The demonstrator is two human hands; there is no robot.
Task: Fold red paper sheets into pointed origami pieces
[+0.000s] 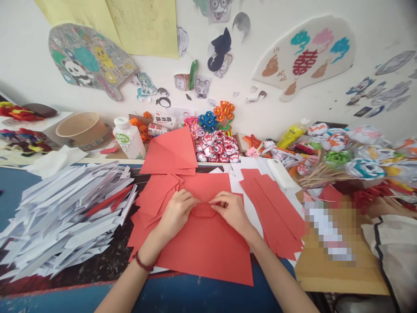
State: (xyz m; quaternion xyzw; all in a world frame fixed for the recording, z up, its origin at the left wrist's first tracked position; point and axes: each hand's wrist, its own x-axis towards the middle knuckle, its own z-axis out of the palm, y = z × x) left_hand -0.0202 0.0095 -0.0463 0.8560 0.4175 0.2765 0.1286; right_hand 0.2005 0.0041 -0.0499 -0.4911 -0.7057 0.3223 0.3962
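Over red sheets (208,252) on the counter (208,298): small folded red strip (204,211).
Left hand (179,213) fingertips pinched on strip's left end, right hand (233,214) on its right; white paper pile (68,217) left, longer red pieces (272,208) right.

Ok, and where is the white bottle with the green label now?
In the head view, the white bottle stands left of centre at the back, between the round tub and the rearmost red sheets.
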